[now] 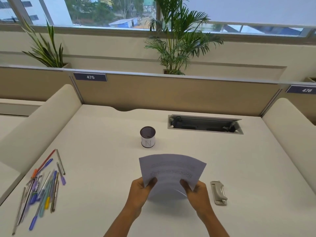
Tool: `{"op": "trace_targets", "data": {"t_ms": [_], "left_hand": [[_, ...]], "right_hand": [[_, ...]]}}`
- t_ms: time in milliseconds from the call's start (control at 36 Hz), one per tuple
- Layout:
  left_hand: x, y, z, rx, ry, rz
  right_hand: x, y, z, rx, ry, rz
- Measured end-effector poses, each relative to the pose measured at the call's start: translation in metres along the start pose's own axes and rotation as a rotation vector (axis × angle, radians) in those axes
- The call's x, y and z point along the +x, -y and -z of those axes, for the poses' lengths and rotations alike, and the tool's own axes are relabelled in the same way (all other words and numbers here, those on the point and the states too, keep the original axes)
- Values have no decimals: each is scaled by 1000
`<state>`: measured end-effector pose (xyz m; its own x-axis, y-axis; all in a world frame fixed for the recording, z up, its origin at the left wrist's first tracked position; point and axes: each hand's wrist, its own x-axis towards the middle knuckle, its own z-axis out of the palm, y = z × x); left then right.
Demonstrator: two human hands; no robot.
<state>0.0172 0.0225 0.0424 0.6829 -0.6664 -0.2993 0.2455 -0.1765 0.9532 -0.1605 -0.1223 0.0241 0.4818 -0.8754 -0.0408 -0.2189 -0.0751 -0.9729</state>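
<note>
Closest to the person, both hands are up over the white desk (102, 168) with a printed sheet of paper (172, 170) held between them. The left hand (139, 191) grips the sheet's lower left edge, its thumb curled over the front face and the other fingers hidden behind the paper. The right hand (196, 192) pinches the lower right edge in the same way, thumb on top, fingers tucked behind. The sheet bows upward and away from the hands, its near edge curling down between the two wrists, and its printed lines sit above the thumbs. It is lifted off the desk, roughly at the middle.

Just right of the right hand a grey hole punch (219, 193) lies flat on the desk. Well off to the left, a loose heap of pens (42, 187) is scattered near the desk's edge. Beyond the paper stands a mesh pen cup (147, 137), upright. Farther back and to the right is an open cable tray (205, 124) set into the desk, then the tan partition (171, 93) with its number tag "475" (90, 77).
</note>
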Motion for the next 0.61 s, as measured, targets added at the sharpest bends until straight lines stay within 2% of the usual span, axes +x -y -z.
{"op": "trace_targets", "data": {"t_ms": [139, 306, 500, 611], "left_hand": [[2, -5, 6, -48, -15, 8], [1, -15, 13, -273, -120, 20], [-13, -15, -12, -746, -115, 78], [-23, -5, -31, -841, -83, 132]], "right_hand": [[10, 1, 21, 92, 107, -70], [26, 5, 50, 204, 237, -158], [11, 7, 11, 589, 88, -277], [0, 7, -11, 619, 58, -306]]}}
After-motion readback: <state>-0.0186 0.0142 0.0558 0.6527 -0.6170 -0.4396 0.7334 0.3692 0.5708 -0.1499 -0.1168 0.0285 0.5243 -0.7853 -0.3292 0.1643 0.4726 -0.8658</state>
